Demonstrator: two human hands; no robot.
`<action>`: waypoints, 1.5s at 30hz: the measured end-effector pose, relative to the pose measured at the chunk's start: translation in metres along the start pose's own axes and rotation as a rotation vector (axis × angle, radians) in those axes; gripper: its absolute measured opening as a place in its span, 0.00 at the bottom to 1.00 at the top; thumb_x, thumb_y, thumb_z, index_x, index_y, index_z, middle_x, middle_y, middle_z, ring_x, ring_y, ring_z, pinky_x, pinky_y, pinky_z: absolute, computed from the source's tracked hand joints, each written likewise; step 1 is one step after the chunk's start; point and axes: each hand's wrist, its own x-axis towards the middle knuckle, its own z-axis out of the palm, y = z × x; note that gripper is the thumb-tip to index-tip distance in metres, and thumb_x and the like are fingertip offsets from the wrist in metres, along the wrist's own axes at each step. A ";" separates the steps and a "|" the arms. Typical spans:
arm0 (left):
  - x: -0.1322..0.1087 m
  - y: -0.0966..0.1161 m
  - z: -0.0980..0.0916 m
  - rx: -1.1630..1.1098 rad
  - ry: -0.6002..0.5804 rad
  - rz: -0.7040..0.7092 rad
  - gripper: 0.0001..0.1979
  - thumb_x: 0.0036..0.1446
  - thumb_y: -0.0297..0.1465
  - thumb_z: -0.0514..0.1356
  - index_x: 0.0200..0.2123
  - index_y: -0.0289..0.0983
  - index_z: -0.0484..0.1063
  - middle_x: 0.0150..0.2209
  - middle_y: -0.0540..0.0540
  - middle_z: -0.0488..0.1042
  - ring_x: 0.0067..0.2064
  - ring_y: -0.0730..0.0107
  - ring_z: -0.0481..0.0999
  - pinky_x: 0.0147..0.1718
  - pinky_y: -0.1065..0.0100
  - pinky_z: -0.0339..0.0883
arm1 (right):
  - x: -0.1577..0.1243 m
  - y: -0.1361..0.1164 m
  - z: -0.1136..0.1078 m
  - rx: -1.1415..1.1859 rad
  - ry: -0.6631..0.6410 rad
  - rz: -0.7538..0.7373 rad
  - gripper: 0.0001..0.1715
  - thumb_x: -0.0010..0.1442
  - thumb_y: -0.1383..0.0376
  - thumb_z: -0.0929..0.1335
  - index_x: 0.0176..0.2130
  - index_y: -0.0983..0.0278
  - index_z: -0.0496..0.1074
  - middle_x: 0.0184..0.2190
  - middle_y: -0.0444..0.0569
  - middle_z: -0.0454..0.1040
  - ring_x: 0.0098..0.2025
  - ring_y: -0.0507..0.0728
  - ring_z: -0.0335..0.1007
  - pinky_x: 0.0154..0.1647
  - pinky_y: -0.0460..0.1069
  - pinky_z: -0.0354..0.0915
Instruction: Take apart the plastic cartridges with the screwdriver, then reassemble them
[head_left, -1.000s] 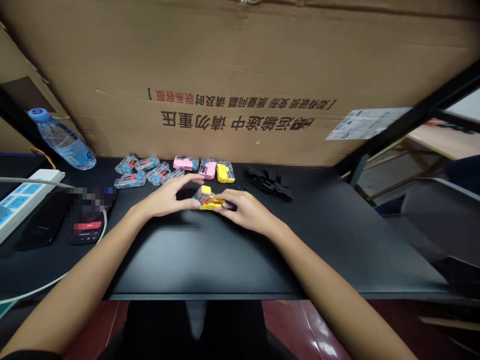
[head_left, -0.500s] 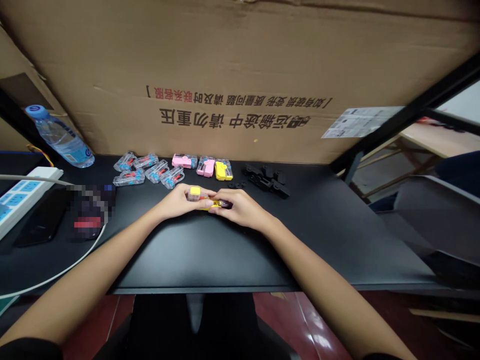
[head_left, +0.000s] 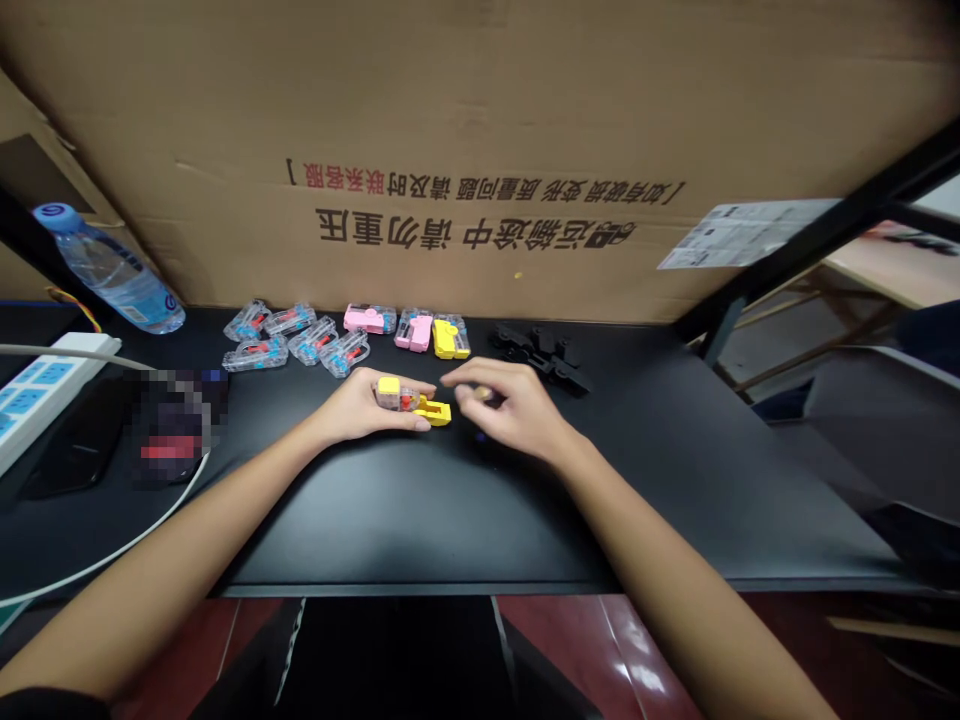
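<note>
My left hand [head_left: 361, 406] grips a yellow-and-clear plastic piece [head_left: 433, 410], with a yellow block on top, a clear body and some red inside. Its open yellow end points right, out past my thumb. Just to the right, apart from it, my right hand [head_left: 510, 405] is closed, its fingertips pinching something small and blurred that I cannot make out. Behind my hands lie two pink-and-clear plastic pieces [head_left: 367, 318] and a yellow-and-clear one [head_left: 451, 338]. Several clear shells [head_left: 314, 341] with red and blue parts inside lie further left.
Black plastic parts [head_left: 541, 357] lie behind my right hand. On the left are a water bottle [head_left: 120, 272], a white power strip [head_left: 46, 385], a pale cable [head_left: 161, 520] and a dark phone-like slab [head_left: 71, 445]. A cardboard sheet [head_left: 472, 110] stands along the back of the black table [head_left: 420, 525].
My right hand has pulled away to the right from the yellow-and-clear piece, uncovering its yellow end. My left hand keeps its hold. The view has shifted slightly.
</note>
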 end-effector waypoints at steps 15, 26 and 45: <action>-0.002 0.000 0.000 0.059 -0.050 0.007 0.34 0.49 0.39 0.80 0.57 0.32 0.83 0.48 0.38 0.88 0.46 0.55 0.89 0.54 0.56 0.82 | 0.002 -0.015 0.020 0.444 0.319 0.367 0.42 0.67 0.32 0.67 0.27 0.63 0.83 0.17 0.48 0.75 0.18 0.55 0.73 0.25 0.51 0.71; -0.003 0.002 0.000 0.106 -0.063 0.054 0.30 0.51 0.40 0.79 0.55 0.32 0.84 0.46 0.39 0.88 0.42 0.57 0.89 0.48 0.60 0.83 | 0.004 -0.013 0.027 0.453 0.405 0.455 0.41 0.65 0.30 0.69 0.26 0.62 0.80 0.16 0.48 0.76 0.17 0.57 0.75 0.23 0.51 0.73; 0.001 -0.006 0.000 0.125 -0.008 0.106 0.29 0.51 0.40 0.78 0.54 0.32 0.85 0.44 0.39 0.89 0.40 0.59 0.89 0.47 0.61 0.83 | 0.006 -0.010 0.038 0.502 0.456 0.499 0.40 0.66 0.33 0.69 0.27 0.63 0.80 0.18 0.50 0.78 0.19 0.57 0.79 0.25 0.50 0.76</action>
